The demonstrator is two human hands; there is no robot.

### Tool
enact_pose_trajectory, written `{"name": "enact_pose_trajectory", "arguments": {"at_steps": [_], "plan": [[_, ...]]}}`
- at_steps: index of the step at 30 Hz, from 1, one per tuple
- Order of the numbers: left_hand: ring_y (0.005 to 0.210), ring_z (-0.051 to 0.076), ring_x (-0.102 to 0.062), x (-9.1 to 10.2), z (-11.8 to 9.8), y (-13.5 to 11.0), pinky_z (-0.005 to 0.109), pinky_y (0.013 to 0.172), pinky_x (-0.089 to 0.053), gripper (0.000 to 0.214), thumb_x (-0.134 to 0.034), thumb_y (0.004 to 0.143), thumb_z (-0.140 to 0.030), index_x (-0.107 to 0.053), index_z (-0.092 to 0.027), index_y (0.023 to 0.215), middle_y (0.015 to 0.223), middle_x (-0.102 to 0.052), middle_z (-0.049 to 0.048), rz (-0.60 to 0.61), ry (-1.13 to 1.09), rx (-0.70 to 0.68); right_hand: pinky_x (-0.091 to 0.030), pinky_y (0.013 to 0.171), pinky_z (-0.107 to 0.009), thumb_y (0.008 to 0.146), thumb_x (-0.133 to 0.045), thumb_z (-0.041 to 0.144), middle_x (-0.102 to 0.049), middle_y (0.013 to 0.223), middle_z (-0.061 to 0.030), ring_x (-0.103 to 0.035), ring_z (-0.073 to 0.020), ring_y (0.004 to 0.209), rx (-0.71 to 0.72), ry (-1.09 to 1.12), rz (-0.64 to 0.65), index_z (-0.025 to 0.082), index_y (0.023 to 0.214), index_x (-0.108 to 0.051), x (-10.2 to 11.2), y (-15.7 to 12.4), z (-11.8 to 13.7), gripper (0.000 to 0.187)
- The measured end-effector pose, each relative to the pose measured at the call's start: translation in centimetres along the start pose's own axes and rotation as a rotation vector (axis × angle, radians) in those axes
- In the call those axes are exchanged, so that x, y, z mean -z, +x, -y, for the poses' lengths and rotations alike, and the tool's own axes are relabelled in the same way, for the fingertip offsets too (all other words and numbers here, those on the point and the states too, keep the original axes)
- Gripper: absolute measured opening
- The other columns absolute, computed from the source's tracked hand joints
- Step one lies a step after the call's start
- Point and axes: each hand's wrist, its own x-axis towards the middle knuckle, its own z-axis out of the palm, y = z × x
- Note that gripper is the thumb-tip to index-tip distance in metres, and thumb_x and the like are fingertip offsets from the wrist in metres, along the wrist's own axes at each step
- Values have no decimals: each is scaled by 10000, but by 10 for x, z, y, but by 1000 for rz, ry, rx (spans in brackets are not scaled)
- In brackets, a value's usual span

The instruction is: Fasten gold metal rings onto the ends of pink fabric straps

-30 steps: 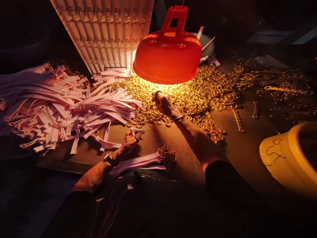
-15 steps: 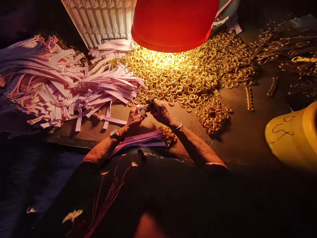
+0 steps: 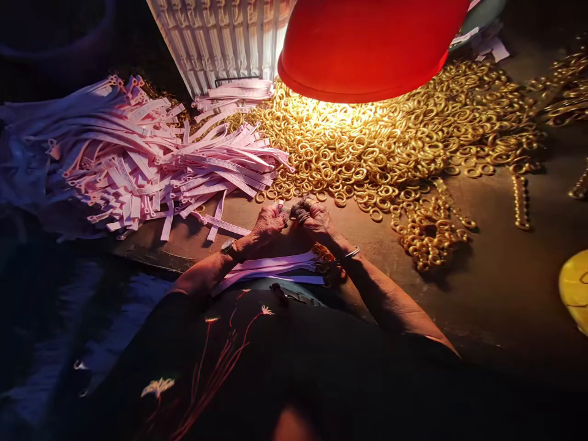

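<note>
My left hand (image 3: 267, 224) is closed in a pinch at the near edge of a heap of gold-coloured rings (image 3: 362, 153). Close beside it, my right hand (image 3: 318, 224) is also closed, its fingertips covered in dark wraps. A narrow gap separates the fingertips, and whatever they hold is too small to make out. Under my forearms lies a bundle of pink straps (image 3: 275, 264) with gold rings (image 3: 324, 255) at its right end. A large pile of loose pink straps (image 3: 133, 159) spreads to the left of my hands.
A red lampshade (image 3: 367, 52) hangs low over the rings. Behind stands a pale ribbed panel (image 3: 225, 43). Short strings of rings (image 3: 521, 202) lie on the dark tabletop (image 3: 487, 269) at right, near a yellow container (image 3: 575, 291) at the picture's edge.
The view has turned left, so most things sit farther right in the picture and the yellow container is partly cut off. My fingertips, close together before, are now slightly apart.
</note>
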Motion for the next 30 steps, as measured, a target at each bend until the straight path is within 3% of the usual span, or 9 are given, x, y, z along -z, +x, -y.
{"name": "enact_pose_trajectory", "arguments": {"at_steps": [3,9,12,15,17,19,23,27,30], "plan": [[506,40,-321,2,0,4,214,498,-219,324,-817,685,-167,-519,-150,558,524,-438,-47,80,-117,77,-385,621,-291,858,-574,457,-544,709,-25,-470,-154,663,11,-60,-62,219,727,-482,-7,2,-14,287],[377,26,-273,15,-13,10,217,415,-123,341,-872,720,-301,-567,-157,674,483,-493,-36,96,-211,347,-463,691,-362,899,-560,458,-614,742,-85,-550,-208,704,238,-244,-289,229,772,-534,-20,11,-20,263],[384,36,-346,20,-15,9,209,412,-199,369,-925,669,-320,-613,-148,766,566,-603,-3,99,-267,383,-520,749,-380,928,-594,606,-630,747,-58,-589,-207,733,208,-26,-316,233,809,-566,-14,20,-6,393],[470,65,-474,23,-13,6,216,486,-355,395,-915,685,-367,-651,-141,874,736,-705,46,62,-418,346,-577,776,-385,841,-702,721,-676,822,-33,-630,-188,743,63,415,-279,247,856,-565,2,31,8,494],[522,81,-516,25,-11,3,227,535,-405,363,-869,748,-398,-667,-143,909,799,-730,69,25,-497,342,-598,722,-372,744,-802,730,-682,839,-14,-637,-173,704,-15,669,-219,257,857,-535,10,34,14,555],[540,93,-526,26,-11,0,233,554,-422,316,-827,802,-409,-679,-148,901,784,-731,76,-32,-520,354,-558,582,-321,693,-856,711,-638,762,15,-593,-145,607,-47,748,-167,256,839,-507,13,31,18,592],[563,103,-569,26,-15,-8,227,570,-437,351,-875,772,-419,-696,-163,931,701,-699,32,-87,-458,323,-364,420,-241,752,-811,731,-537,645,45,-443,-91,492,-31,527,-88,244,839,-506,0,16,23,581],[468,64,-497,22,-25,-16,183,485,-338,444,-955,687,-405,-667,-165,922,583,-595,-47,-67,-353,357,-412,523,-261,817,-703,795,-542,682,20,-443,-98,572,34,335,-103,232,815,-510,-17,3,28,595],[423,36,-393,19,-33,-21,169,440,-263,392,-927,726,-391,-632,-168,853,550,-530,-67,-35,-397,384,-445,613,-282,886,-612,794,-558,739,-1,-486,-118,655,41,255,-93,230,824,-494,-21,-5,33,579]]}}
